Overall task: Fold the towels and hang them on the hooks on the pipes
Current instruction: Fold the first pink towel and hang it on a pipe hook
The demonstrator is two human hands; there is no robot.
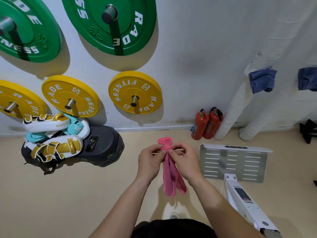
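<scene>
A pink towel point(169, 176) hangs in folded layers in front of me, its top bunched into a small loop. My left hand point(151, 160) and my right hand point(185, 160) both pinch it near the top, fingertips almost touching. Two blue towels hang on the white wrapped pipes at the right: one blue towel point(261, 80) on the nearer pipe point(231, 115), another blue towel point(307, 79) at the frame's right edge. The hooks themselves are hidden behind the cloth.
Two red fire extinguishers point(205, 124) stand at the pipe's foot. A white slotted metal footplate point(231, 162) on a machine arm lies to my right. Boxing pads point(51, 138) sit piled on a black bag at left. Green and yellow weight plates point(135, 92) hang on the wall.
</scene>
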